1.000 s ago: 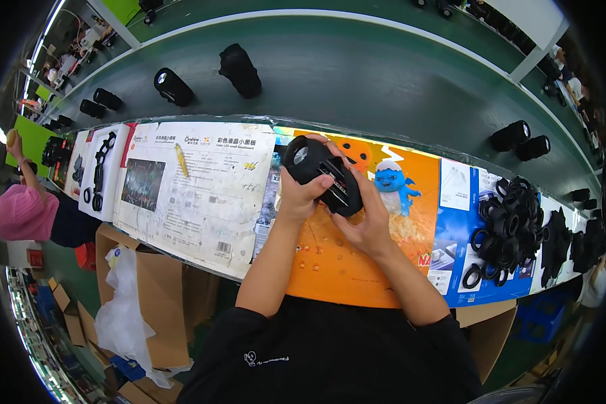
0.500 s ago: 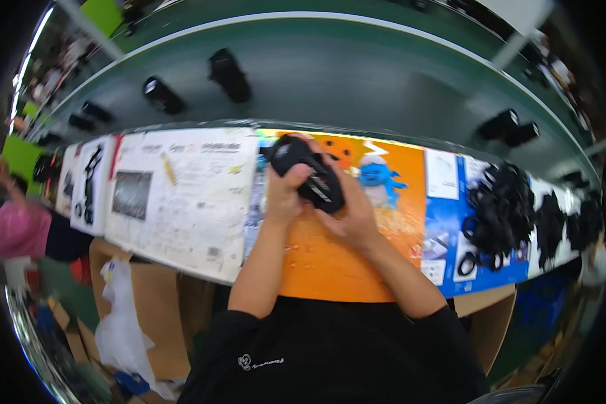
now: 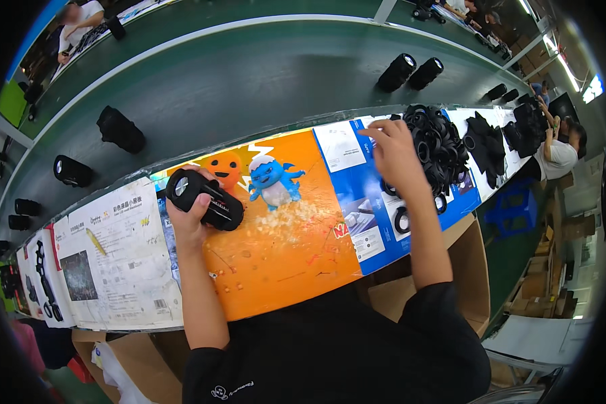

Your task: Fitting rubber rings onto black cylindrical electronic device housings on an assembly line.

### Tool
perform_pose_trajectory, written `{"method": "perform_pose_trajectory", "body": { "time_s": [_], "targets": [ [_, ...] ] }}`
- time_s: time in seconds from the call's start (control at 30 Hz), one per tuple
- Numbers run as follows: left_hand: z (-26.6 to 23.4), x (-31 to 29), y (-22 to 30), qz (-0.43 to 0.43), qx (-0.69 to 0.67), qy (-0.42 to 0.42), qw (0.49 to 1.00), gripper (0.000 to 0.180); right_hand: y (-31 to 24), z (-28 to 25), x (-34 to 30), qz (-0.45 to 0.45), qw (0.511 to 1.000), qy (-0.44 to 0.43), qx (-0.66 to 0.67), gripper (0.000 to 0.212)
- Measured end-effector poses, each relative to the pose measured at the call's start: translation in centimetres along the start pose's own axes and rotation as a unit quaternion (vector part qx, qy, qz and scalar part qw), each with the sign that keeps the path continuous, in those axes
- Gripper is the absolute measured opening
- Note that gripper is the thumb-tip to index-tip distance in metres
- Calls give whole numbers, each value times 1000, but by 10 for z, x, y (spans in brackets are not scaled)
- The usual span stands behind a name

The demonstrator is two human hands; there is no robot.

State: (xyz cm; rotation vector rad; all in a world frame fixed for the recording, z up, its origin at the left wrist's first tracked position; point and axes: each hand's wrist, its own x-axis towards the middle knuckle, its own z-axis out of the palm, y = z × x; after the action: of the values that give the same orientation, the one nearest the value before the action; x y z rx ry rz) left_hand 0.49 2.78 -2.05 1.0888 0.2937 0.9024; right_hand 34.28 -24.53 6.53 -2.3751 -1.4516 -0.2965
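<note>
My left hand (image 3: 190,219) is wrapped round a black cylindrical speaker (image 3: 223,209), tilted above the orange printed board (image 3: 283,249). One of its round ends faces up and left. My right hand (image 3: 396,158) is over the blue printed sheet (image 3: 357,195), just left of a heap of black rings (image 3: 438,145). Its fingers are apart and bent a little, with nothing seen in them. A single black ring (image 3: 402,220) lies below the heap, near that forearm.
Beyond the worktop runs a dark green belt carrying several black speakers (image 3: 121,129). Flat black parts (image 3: 486,145) lie right of the ring heap. A white printed board (image 3: 124,259) covers the left side. Cardboard boxes (image 3: 131,360) stand below the near edge. Other people sit farther off.
My right hand has let go of the speaker and moved right to the heap of rings. The left hand keeps the speaker. The view has swung to the right.
</note>
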Motion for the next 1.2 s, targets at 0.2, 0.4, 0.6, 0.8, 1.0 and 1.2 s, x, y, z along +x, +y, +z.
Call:
{"method": "perform_pose_trajectory", "body": {
  "time_s": [0.2, 0.4, 0.6, 0.8, 1.0, 1.2],
  "targets": [
    [-1, 2, -2, 16, -9, 7, 1000, 90, 53, 19, 9, -57, 980, -111, -158, 30],
    [1, 3, 1, -28, -70, -1, 997, 89, 34, 12, 29, -52, 968, -199, -143, 22],
    [0, 2, -3, -33, -70, -23, 997, 96, 73, 25, 21, -47, 961, -205, -181, 28],
    [2, 5, -3, -61, -81, -8, 995, 99, 27, -2, 36, 20, 966, -224, -128, 19],
    [4, 2, -2, -61, -78, 2, 995, 90, -67, 51, 32, -50, 972, -33, 227, 33],
    [1, 0, -2, -51, -30, -10, 998, 97, -112, 81, 16, -158, 955, -75, 241, 29]
  ]
}}
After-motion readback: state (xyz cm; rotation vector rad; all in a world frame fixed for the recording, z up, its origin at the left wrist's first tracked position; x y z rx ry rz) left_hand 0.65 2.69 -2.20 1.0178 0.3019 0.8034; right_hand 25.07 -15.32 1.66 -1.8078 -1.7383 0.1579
